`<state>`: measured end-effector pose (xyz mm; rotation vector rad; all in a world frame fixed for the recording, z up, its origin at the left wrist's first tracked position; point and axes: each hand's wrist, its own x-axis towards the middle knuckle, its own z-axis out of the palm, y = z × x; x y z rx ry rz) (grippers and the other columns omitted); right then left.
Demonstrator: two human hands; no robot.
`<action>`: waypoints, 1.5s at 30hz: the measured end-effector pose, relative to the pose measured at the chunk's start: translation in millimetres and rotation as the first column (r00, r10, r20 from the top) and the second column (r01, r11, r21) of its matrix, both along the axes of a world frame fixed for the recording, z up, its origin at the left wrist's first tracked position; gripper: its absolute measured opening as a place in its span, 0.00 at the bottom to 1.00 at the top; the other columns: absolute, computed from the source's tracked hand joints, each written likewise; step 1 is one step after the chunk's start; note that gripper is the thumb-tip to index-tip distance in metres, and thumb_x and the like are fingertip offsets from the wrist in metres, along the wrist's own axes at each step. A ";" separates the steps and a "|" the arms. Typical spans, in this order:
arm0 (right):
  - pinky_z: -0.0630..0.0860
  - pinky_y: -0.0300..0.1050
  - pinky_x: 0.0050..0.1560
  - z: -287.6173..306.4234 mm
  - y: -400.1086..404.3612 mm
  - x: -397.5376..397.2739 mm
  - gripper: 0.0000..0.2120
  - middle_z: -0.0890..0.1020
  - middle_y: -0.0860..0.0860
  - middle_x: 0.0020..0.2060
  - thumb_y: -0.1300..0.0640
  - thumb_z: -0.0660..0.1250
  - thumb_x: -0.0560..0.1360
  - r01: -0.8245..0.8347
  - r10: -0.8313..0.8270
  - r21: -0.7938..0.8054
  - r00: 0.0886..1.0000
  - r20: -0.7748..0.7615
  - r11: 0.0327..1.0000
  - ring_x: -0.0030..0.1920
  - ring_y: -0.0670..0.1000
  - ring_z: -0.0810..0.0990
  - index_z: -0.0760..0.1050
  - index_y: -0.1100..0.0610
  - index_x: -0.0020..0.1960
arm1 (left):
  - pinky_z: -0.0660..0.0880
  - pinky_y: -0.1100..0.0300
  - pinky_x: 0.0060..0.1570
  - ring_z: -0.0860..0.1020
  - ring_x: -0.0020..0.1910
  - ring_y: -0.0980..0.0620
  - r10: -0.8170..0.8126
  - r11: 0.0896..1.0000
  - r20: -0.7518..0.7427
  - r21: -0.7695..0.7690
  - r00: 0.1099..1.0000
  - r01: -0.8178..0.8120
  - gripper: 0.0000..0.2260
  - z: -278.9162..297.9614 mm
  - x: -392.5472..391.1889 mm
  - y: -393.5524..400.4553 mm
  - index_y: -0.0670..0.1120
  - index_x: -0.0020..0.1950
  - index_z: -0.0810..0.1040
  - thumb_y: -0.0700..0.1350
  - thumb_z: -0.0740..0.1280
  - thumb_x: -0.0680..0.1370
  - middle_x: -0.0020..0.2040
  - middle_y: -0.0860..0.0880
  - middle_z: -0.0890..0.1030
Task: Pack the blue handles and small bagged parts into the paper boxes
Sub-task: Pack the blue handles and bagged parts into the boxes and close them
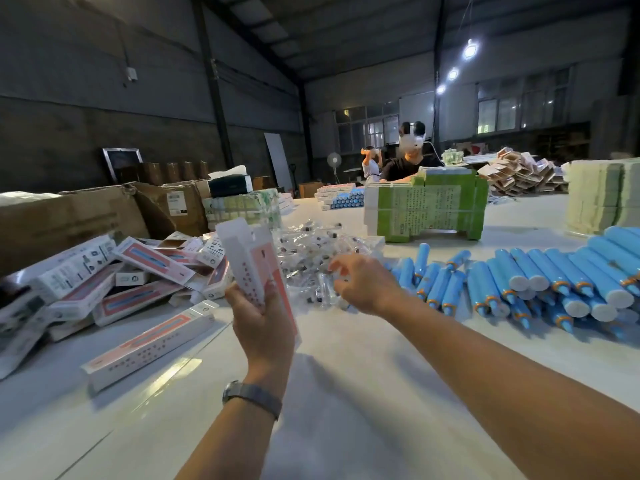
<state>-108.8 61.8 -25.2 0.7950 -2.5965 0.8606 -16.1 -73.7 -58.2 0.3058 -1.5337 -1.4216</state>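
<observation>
I had the left hand [258, 318] raised over the table [346, 393], fingers curled round the lower end of an open box [254, 268], which stood nearly upright with its top flap free. The right hand [360, 284] was out over the heap of bagged parts [311, 247], fingers bent and drawn together at the near edge of the pile. It seemed to be closing on one bag, but I could not tell whether anything was actually pinched; the clear plastic hid that.

I judged the step in hand to be fetching a bagged part for the box I held. Whether a handle already sat inside it I could not see.

The handles [540, 282] lay in a long row to the right, well apart from the box. Filled boxes [114, 282] were piled at the left, one lying alone nearer me.

The next move called for lifting a single bag clear of its neighbours, since they lay tangled and slippery, then carrying it left to the box mouth. The left hand would need to hold the mouth open and steady so the bag could slide in without snagging the flap.
</observation>
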 end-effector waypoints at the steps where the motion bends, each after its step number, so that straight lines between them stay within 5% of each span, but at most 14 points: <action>1: 0.73 0.52 0.62 -10.3 -11.0 -9.8 0.19 0.77 0.52 0.64 0.54 0.62 0.77 0.006 -0.010 0.101 0.999 0.045 0.995 0.64 0.55 0.74 0.73 0.49 0.67 | 0.75 0.59 0.48 0.77 0.56 0.45 0.003 1.000 -0.004 -0.004 1.000 -0.003 0.13 -0.8 -1.1 -0.2 0.50 0.64 0.64 0.48 0.63 0.82 0.57 0.47 0.75; 6: 0.62 0.63 0.69 -32.8 -61.0 -44.8 0.20 0.69 0.55 0.70 0.48 0.58 0.79 0.128 -0.166 0.447 0.985 0.047 0.885 0.73 0.60 0.61 0.68 0.47 0.70 | 0.72 0.75 0.39 0.77 0.51 0.57 -0.008 0.998 -0.024 -0.061 1.000 0.007 0.12 -2.1 -2.7 4.3 0.55 0.61 0.63 0.50 0.63 0.82 0.53 0.56 0.74; 10: 0.62 0.62 0.66 -33.1 -82.2 -55.4 0.17 0.74 0.55 0.65 0.48 0.61 0.77 0.228 -0.239 0.560 0.969 -0.054 0.796 0.69 0.60 0.65 0.74 0.52 0.64 | 0.73 0.73 0.38 0.75 0.52 0.61 -0.053 0.997 -0.022 -0.062 0.998 0.051 0.11 -2.8 -2.7 8.7 0.60 0.59 0.62 0.51 0.63 0.82 0.52 0.63 0.72; 13: 0.71 0.52 0.56 -30.0 -81.4 -55.8 0.12 0.79 0.54 0.58 0.52 0.65 0.75 0.266 -0.266 0.435 0.962 -0.062 0.860 0.62 0.58 0.73 0.77 0.54 0.56 | 0.73 0.72 0.36 0.75 0.51 0.62 -0.063 0.996 -0.017 -0.060 0.998 0.062 0.11 -2.8 -2.9 10.6 0.62 0.55 0.63 0.49 0.64 0.82 0.51 0.63 0.72; 17: 0.74 0.44 0.44 -25.0 -65.8 -50.5 0.06 0.81 0.52 0.41 0.61 0.63 0.75 0.253 -0.257 0.078 0.966 0.041 0.964 0.47 0.55 0.80 0.78 0.55 0.44 | 0.74 0.71 0.40 0.76 0.52 0.59 -0.082 0.994 -0.026 -0.077 0.996 0.079 0.11 -0.8 -0.5 15.2 0.59 0.58 0.63 0.48 0.64 0.82 0.52 0.62 0.72; 19: 0.73 0.39 0.40 -16.2 -55.2 -41.5 0.07 0.80 0.50 0.40 0.63 0.64 0.76 0.176 -0.161 -0.155 0.981 0.104 0.972 0.42 0.51 0.78 0.79 0.54 0.50 | 0.76 0.64 0.45 0.77 0.53 0.56 -0.144 0.988 -0.018 -0.057 0.989 0.143 0.10 1.2 2.1 19.4 0.59 0.56 0.65 0.46 0.64 0.82 0.52 0.59 0.74; 22: 0.74 0.36 0.34 10.9 -32.1 -14.3 0.18 0.78 0.49 0.37 0.64 0.68 0.75 0.033 0.002 -0.522 0.998 0.066 0.853 0.36 0.48 0.78 0.73 0.53 0.63 | 0.76 0.62 0.44 0.79 0.51 0.53 -0.301 0.954 -0.015 0.008 0.954 0.301 0.09 5.4 9.9 29.8 0.58 0.53 0.68 0.44 0.64 0.82 0.51 0.54 0.77; 25: 0.79 0.43 0.35 45.5 7.4 20.0 0.24 0.78 0.51 0.36 0.65 0.69 0.74 -0.137 0.119 -0.734 0.990 -0.077 0.665 0.35 0.51 0.80 0.70 0.47 0.65 | 0.78 0.64 0.38 0.82 0.48 0.53 -0.448 0.893 -0.014 0.049 0.894 0.448 0.07 7.8 19.3 45.5 0.54 0.55 0.70 0.43 0.65 0.82 0.51 0.51 0.78; 31: 0.76 0.39 0.31 82.5 78.4 86.3 0.19 0.81 0.46 0.34 0.64 0.71 0.71 -0.284 0.096 -0.862 0.958 -0.269 0.420 0.33 0.47 0.81 0.72 0.45 0.55 | 0.80 0.63 0.41 0.83 0.47 0.54 -0.650 0.758 -0.098 -0.026 0.753 0.651 0.08 9.8 37.1 76.2 0.49 0.55 0.70 0.44 0.67 0.79 0.46 0.55 0.82; 34: 0.75 0.38 0.31 94.1 92.2 108.1 0.16 0.83 0.50 0.36 0.67 0.70 0.71 -0.363 0.104 -0.847 0.931 -0.351 0.389 0.33 0.49 0.82 0.73 0.51 0.53 | 0.82 0.56 0.43 0.83 0.47 0.51 -0.688 0.725 -0.090 -0.034 0.720 0.688 0.12 6.9 42.6 84.3 0.47 0.55 0.70 0.49 0.66 0.74 0.45 0.54 0.82; 38: 0.76 0.40 0.29 96.7 93.5 118.3 0.14 0.82 0.50 0.35 0.69 0.71 0.72 -0.407 0.138 -0.795 0.911 -0.388 0.451 0.32 0.51 0.83 0.74 0.55 0.51 | 0.83 0.51 0.46 0.82 0.46 0.50 -0.711 0.702 -0.067 -0.002 0.700 0.713 0.13 2.7 42.3 87.5 0.47 0.55 0.70 0.48 0.67 0.72 0.45 0.51 0.82; 42: 0.79 0.44 0.30 89.1 87.6 114.1 0.13 0.82 0.52 0.36 0.68 0.72 0.72 -0.392 0.148 -0.779 0.917 -0.369 0.489 0.34 0.56 0.83 0.73 0.56 0.51 | 0.81 0.53 0.37 0.84 0.43 0.45 -0.810 0.485 -0.192 0.313 0.554 0.817 0.16 -1.5 39.4 91.4 0.47 0.55 0.71 0.46 0.67 0.69 0.42 0.45 0.84; 45: 0.82 0.51 0.33 86.1 85.0 110.3 0.14 0.82 0.51 0.38 0.65 0.72 0.73 -0.381 0.093 -0.735 0.911 -0.402 0.561 0.37 0.53 0.83 0.72 0.50 0.50 | 0.80 0.53 0.38 0.84 0.42 0.44 -0.814 0.515 -0.121 0.301 0.568 0.802 0.16 -7.6 38.1 92.6 0.48 0.54 0.70 0.46 0.67 0.68 0.42 0.43 0.83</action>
